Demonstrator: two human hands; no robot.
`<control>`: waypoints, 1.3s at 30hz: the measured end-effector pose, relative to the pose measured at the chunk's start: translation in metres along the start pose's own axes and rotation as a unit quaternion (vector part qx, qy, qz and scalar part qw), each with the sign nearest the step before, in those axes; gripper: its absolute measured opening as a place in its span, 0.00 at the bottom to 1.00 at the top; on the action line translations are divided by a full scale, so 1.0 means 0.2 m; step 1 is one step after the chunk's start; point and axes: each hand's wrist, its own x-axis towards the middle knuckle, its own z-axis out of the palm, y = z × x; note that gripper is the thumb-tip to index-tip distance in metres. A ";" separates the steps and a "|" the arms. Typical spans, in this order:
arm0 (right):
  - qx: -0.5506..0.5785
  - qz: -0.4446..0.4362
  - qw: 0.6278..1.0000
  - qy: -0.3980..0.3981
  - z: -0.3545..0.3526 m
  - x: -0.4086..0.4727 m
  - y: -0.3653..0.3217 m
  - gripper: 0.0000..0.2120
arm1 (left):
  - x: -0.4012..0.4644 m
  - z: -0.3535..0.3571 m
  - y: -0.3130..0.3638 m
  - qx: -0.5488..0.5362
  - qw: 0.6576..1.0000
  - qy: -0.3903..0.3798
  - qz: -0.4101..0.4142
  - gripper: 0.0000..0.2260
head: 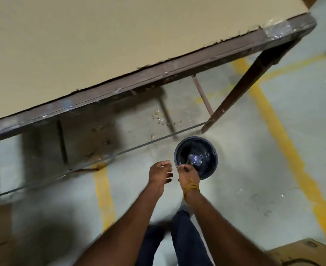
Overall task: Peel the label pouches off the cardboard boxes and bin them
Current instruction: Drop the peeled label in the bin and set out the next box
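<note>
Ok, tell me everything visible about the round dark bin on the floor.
The round dark plastic bin stands upright on the grey concrete floor, just beyond the table's brown metal leg. It is open-topped, lined with glossy black film, and holds a small bluish printed piece at the bottom. The right hand, closed, overlaps its near rim; contact cannot be told.

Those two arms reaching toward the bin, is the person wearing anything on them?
Both forearms are bare: no sleeves or gloves show. The right hand has a yellow-orange thread wound loosely around its wrist, with loose strands. The left hand and its wrist carry nothing.
</note>
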 end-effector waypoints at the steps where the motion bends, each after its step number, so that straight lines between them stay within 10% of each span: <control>1: -0.015 -0.013 1.000 -0.004 0.03 -0.08 -0.03 0.05 | -0.06 -0.09 0.02 -0.016 1.000 0.003 0.004 0.07; 17: -0.261 -0.210 0.921 -0.200 0.85 -1.58 -0.14 0.06 | -1.03 -1.70 -0.21 -0.275 0.946 0.149 0.081 0.06; 39: -0.360 -0.427 0.689 -0.462 2.26 -2.96 -0.12 0.02 | -1.63 -3.31 -0.62 -0.473 0.732 0.451 0.190 0.06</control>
